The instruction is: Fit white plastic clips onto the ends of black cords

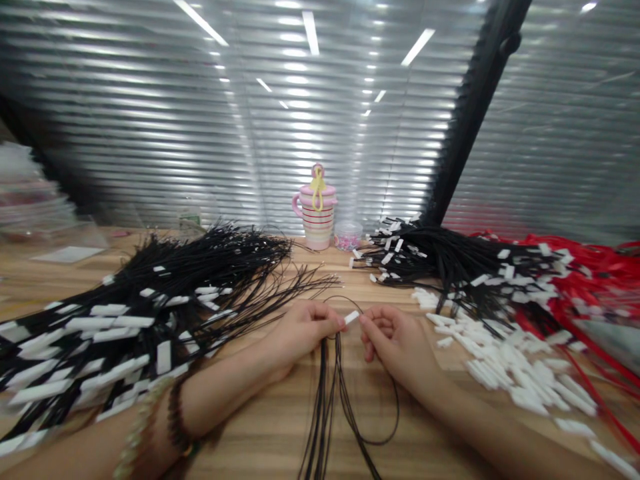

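White tab (352, 318) in the left grip, mid-frame

Left hand (310, 327): grip narrow, thumb and finger pinching the white tab at its left end. Right hand (395, 337): thumb and fingertips drawn close, just beside the tab's right end; cannot tell whether a cord is held there. Black cords (319, 400) run from between the hands to the bottom edge, over the table (240, 447); one loops out under the right hand.

Risks, my judgement: tab small and pinched near one end, so a slack grip could let it twist or drop. Cords overlap; a tug on the wrong one could tangle the others.

Count: two hands; one tab in grip; two bracelets (177, 410), left wrist; one striped cup (318, 223), upper centre; one clear tub (349, 237) beside it. One big left bundle (200, 263), one right bundle (445, 250). Loose white pieces (515, 363) and red straps (590, 267), right of frame: too heaped to count
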### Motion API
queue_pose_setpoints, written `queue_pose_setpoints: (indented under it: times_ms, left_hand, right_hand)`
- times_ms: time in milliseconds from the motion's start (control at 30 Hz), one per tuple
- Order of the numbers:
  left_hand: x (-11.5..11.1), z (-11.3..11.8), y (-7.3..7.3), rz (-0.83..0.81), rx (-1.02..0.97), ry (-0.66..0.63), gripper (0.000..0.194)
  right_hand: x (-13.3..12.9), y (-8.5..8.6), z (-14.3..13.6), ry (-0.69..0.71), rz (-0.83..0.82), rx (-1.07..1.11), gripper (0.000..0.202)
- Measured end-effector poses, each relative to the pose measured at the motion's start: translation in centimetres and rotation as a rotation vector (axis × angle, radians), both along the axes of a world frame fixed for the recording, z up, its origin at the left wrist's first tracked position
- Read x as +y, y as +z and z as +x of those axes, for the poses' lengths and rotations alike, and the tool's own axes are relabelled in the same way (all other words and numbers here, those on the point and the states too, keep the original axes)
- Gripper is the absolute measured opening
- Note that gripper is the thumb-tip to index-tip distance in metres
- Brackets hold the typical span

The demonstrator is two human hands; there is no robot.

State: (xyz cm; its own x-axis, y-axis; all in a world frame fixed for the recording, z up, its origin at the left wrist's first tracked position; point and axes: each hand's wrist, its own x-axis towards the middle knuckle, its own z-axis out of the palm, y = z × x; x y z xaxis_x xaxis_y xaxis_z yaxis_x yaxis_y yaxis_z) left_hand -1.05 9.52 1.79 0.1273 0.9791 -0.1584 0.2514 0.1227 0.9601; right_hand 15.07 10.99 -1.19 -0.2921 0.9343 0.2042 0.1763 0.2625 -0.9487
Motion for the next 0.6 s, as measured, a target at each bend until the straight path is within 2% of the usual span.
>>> queue_pose_setpoints:
  times_ms: [300, 367, 500, 600]
  left_hand:
    - [0.37, -0.37, -0.14, -0.058, -0.074, 0.052, 0.026]
    - [0.38, -0.41, -0.11, -0.065, -0.084, 0.061, 0.025]
    - [0.37, -0.4, -0.04, -0.074, -0.095, 0.061, 0.024]
    - [0.37, -0.42, -0.1, -0.069, -0.089, 0.057, 0.025]
  right_hand:
    - [0.02, 0.4, -0.02, -0.033, -0.012, 0.05, 0.022]
    - [0.05, 0.25, 0.07, -0.055, 0.075, -0.034, 0.015]
    - [-0.04, 0.27, 0.29, -0.158, 0.351, -0.193, 0.009]
    - [-0.16, 0.42, 0.41, -0.191, 0.429, -0.19, 0.009]
